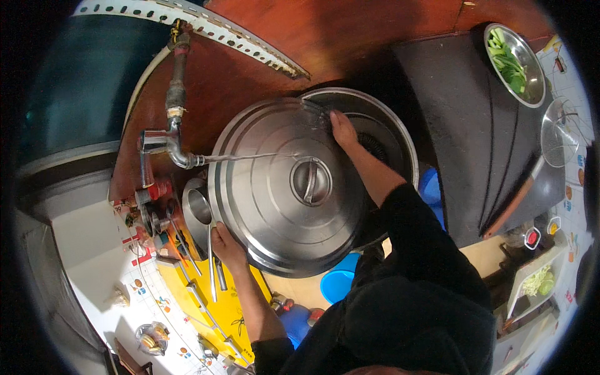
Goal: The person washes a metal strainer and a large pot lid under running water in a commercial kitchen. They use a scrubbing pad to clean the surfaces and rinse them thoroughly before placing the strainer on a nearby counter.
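Note:
A large round stainless-steel pot lid with a recessed handle lies tilted before me, its domed top facing up. My left hand grips its near-left rim. On the opposite side, my right hand holds the upper right rim, its fingers partly hidden. Water runs from a chrome tap onto the lid close to its handle. Beneath the lid, and partly covered by it, is a wide round metal basin or wok with a dark inside.
Left of the lid are a metal ladle and other utensils. On the right, a dark surface bears a steel bowl of cut greens and a wood-handled strainer. A blue bucket stands below; a white tray holds shredded vegetable.

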Tool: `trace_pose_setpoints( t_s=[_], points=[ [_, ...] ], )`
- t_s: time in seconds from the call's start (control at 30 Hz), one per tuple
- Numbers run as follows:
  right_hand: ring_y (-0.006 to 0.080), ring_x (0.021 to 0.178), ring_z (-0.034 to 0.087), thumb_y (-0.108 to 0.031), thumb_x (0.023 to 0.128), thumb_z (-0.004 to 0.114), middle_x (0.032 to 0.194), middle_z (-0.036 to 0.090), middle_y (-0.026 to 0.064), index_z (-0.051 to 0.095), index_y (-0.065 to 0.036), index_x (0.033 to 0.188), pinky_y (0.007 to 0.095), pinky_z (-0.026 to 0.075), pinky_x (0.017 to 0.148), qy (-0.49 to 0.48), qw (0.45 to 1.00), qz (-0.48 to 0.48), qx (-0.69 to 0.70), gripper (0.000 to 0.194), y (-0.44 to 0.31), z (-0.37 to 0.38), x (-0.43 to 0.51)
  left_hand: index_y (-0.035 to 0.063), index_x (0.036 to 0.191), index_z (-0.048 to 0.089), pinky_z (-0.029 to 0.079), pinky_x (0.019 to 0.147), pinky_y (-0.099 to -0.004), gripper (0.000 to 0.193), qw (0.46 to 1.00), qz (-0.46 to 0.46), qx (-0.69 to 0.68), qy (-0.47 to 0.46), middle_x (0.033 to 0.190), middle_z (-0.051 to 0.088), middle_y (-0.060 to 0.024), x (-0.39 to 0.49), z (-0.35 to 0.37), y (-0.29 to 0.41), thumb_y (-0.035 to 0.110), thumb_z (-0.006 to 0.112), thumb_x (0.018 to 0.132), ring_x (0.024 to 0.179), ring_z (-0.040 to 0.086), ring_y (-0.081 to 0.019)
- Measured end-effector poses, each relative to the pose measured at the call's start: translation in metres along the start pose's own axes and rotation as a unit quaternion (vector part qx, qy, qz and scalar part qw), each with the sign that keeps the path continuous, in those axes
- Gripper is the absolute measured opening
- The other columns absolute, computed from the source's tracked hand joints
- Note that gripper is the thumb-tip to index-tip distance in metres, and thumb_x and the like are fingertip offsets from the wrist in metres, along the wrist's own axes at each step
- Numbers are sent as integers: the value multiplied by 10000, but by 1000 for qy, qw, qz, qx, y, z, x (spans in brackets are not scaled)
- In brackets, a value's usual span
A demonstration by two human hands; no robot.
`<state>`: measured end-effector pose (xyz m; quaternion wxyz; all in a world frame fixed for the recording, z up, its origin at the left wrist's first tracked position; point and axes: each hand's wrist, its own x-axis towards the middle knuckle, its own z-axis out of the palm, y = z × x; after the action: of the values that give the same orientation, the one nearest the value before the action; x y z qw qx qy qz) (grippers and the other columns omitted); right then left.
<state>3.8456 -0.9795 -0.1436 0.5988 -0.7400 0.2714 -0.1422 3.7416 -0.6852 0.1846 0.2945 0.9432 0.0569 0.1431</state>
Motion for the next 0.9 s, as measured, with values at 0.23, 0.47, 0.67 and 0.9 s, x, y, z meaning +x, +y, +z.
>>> trace_pose_setpoints(
  t_s=[0.23, 0.47, 0.67, 0.9],
  points=[
    [423, 1144, 532, -351, 1029, 386, 1249, 568, 256, 573, 39, 1231, 434, 414, 1008, -65, 982, -2, -176, 478, 6, -10, 1, 15, 729, 425, 329, 577, -295, 388, 999, -43, -16, -14, 650, 364, -8, 4, -1, -17, 268, 480, 1018, 640, 340, -121],
    [374, 1258, 475, -308, 1023, 390, 1375, 504, 199, 523, -35, 1335, 421, 374, 1063, 66, 991, 90, -75, 435, 44, -43, -71, -66, 855, 513, 398, 646, -357, 385, 997, -30, -12, 65, 726, 497, -133, -52, 8, -51, 269, 441, 1031, 682, 424, -212],
    [375, 1273, 468, -334, 977, 479, 1399, 482, 209, 498, -29, 1360, 422, 387, 1050, 93, 995, 41, -9, 489, 7, -40, -40, -18, 1148, 509, 416, 847, -313, 367, 985, -94, -127, -67, 1057, 553, -93, -155, 1, -69, 324, 436, 1036, 952, 501, -167],
    [373, 1226, 508, -227, 926, 580, 1338, 539, 202, 541, -37, 1319, 411, 401, 1037, 53, 998, -28, 3, 438, -41, -25, -39, -35, 1012, 587, 451, 809, -412, 493, 1000, -10, 16, -24, 1030, 645, -212, 42, -3, -54, 437, 447, 1001, 943, 608, -352]
  ],
)
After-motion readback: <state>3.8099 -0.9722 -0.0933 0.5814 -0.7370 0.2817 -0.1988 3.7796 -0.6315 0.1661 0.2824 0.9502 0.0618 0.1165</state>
